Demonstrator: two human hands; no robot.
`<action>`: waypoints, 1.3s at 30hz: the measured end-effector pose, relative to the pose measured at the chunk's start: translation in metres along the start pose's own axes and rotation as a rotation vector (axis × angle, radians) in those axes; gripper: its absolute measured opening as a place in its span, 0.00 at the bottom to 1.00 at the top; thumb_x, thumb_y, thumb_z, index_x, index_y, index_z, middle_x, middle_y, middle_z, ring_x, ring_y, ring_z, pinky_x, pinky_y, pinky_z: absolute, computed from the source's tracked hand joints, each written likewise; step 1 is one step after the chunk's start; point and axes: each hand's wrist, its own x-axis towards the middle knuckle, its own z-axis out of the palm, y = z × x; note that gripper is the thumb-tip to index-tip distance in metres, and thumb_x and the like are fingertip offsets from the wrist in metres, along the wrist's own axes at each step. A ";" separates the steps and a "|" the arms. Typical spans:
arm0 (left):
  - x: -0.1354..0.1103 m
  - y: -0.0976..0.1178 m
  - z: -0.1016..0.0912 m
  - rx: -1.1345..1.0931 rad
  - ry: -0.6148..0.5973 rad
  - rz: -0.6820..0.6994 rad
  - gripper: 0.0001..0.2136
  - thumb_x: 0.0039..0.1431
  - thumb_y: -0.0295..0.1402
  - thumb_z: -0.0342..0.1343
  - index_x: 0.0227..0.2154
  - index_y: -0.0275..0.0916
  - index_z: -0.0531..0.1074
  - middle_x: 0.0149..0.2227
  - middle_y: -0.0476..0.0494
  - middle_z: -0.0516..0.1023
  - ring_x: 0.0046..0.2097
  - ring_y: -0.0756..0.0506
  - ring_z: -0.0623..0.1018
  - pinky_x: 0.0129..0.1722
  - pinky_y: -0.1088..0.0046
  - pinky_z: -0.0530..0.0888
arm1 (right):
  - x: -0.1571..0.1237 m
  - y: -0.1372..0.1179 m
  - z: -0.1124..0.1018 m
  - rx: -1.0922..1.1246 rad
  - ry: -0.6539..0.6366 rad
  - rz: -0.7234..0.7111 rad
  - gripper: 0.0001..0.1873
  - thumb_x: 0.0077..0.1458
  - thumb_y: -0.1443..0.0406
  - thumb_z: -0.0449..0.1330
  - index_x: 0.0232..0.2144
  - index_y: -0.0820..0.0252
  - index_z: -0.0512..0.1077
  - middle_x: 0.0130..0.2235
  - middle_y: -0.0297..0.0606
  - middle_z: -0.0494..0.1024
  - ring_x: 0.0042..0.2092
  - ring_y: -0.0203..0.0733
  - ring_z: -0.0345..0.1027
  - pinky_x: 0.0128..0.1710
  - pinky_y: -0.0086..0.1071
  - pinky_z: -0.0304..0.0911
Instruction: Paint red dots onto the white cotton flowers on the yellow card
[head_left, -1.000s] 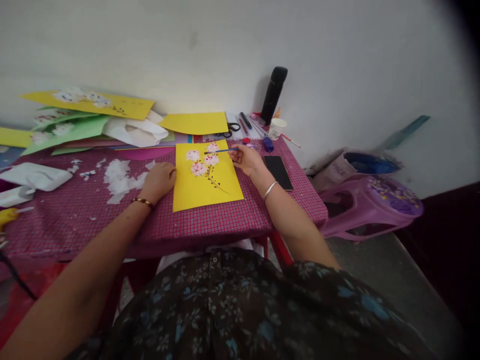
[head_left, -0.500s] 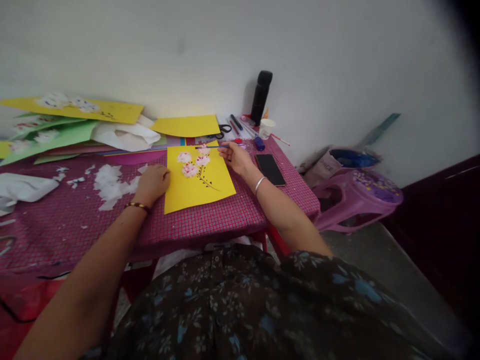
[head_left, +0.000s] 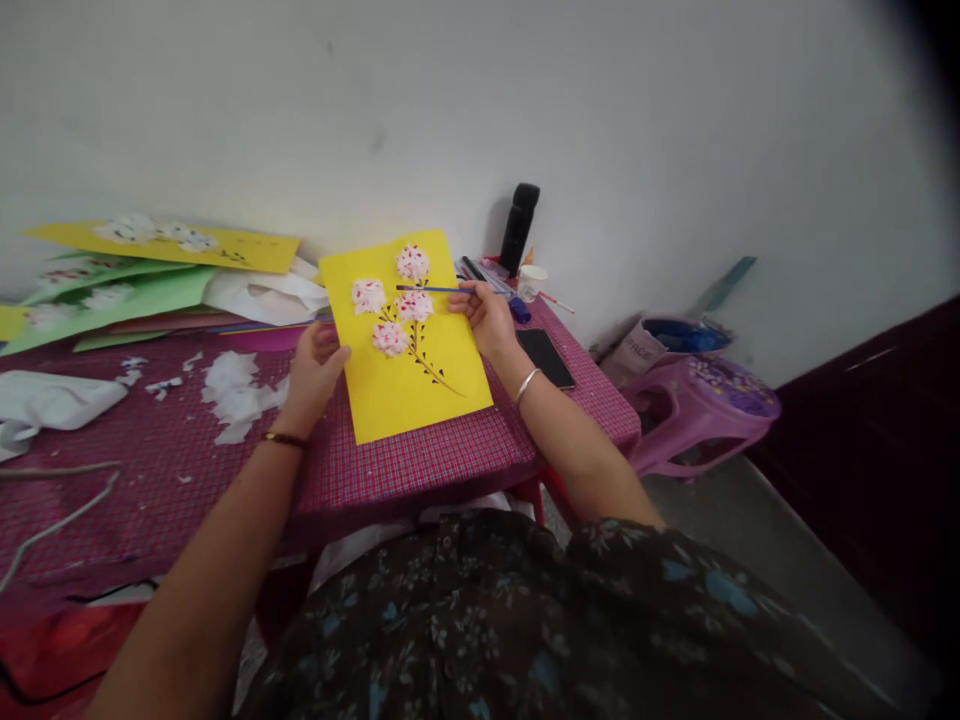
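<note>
A yellow sheet of paper (head_left: 420, 410) stands tilted up in front of me, its far edge raised. On it are several pink-and-white flowers (head_left: 391, 338) with a dark stem and small leaves. My right hand (head_left: 484, 315) pinches a thin blue paintbrush (head_left: 435, 289), which lies across the upper flowers with its dark tip pointing left. The fingers of that hand are also by the sheet's right edge. At the left edge, my left hand (head_left: 316, 375) has its thumb apart from the fingers, with the thumb tip by the paper; whether it touches is unclear.
White paper scraps (head_left: 234, 390) lie on the checked tablecloth (head_left: 390, 480). Painted sheets (head_left: 172, 285) are piled at the back left. A black phone (head_left: 546, 358), paper cup (head_left: 532, 280) and black bottle (head_left: 519, 230) stand or lie at right. A pink stool (head_left: 697, 420) is beyond the table.
The yellow sheet has gone from lying flat to tilted up, its top further back. My left hand has opened from its curled pose beside it. My right hand still holds the paintbrush.
</note>
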 end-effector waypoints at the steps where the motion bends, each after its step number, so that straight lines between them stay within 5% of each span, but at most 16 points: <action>1: -0.002 0.004 0.001 -0.113 -0.054 -0.043 0.40 0.59 0.46 0.50 0.70 0.31 0.53 0.69 0.22 0.65 0.63 0.32 0.76 0.63 0.46 0.76 | -0.002 -0.001 0.002 0.001 -0.010 -0.014 0.12 0.69 0.62 0.54 0.35 0.54 0.75 0.32 0.36 0.84 0.39 0.39 0.81 0.49 0.35 0.76; 5: -0.014 0.017 -0.002 -0.421 -0.245 -0.203 0.31 0.57 0.50 0.55 0.57 0.32 0.70 0.57 0.27 0.79 0.52 0.31 0.82 0.53 0.48 0.83 | -0.011 0.007 0.008 0.043 -0.043 0.020 0.12 0.68 0.60 0.56 0.34 0.54 0.76 0.28 0.34 0.83 0.29 0.36 0.76 0.41 0.32 0.76; 9: -0.030 0.031 -0.014 -0.552 -0.235 -0.284 0.33 0.46 0.46 0.70 0.53 0.36 0.73 0.54 0.32 0.81 0.49 0.34 0.84 0.50 0.56 0.85 | -0.016 0.011 0.005 0.071 -0.093 0.103 0.13 0.68 0.59 0.56 0.32 0.55 0.75 0.26 0.34 0.82 0.27 0.35 0.74 0.36 0.30 0.74; 17: -0.046 0.050 -0.028 -0.596 -0.279 -0.444 0.28 0.37 0.32 0.74 0.45 0.31 0.77 0.41 0.33 0.84 0.35 0.36 0.84 0.33 0.62 0.85 | -0.012 -0.008 -0.015 -0.070 -0.105 -0.123 0.11 0.67 0.62 0.56 0.31 0.54 0.72 0.26 0.30 0.77 0.32 0.37 0.75 0.46 0.35 0.72; 21: -0.041 0.044 -0.022 -0.550 -0.278 -0.469 0.28 0.39 0.30 0.73 0.47 0.32 0.77 0.42 0.35 0.84 0.35 0.39 0.84 0.34 0.65 0.85 | -0.016 -0.009 -0.011 -0.175 -0.131 -0.138 0.11 0.65 0.68 0.55 0.29 0.54 0.68 0.24 0.28 0.73 0.28 0.36 0.71 0.41 0.33 0.71; 31: -0.040 0.030 -0.015 -0.453 -0.416 -0.543 0.30 0.36 0.30 0.75 0.48 0.35 0.78 0.44 0.36 0.84 0.37 0.38 0.84 0.36 0.63 0.85 | -0.028 -0.008 -0.001 -0.435 -0.445 -0.069 0.11 0.69 0.68 0.57 0.31 0.57 0.68 0.26 0.30 0.77 0.29 0.34 0.73 0.37 0.28 0.70; 39: -0.041 0.024 -0.011 -0.450 -0.561 -0.583 0.30 0.36 0.30 0.75 0.48 0.34 0.79 0.47 0.32 0.84 0.38 0.37 0.84 0.38 0.62 0.84 | -0.027 -0.007 0.001 -0.486 -0.454 -0.077 0.13 0.68 0.72 0.56 0.30 0.57 0.69 0.27 0.29 0.75 0.29 0.33 0.72 0.37 0.28 0.71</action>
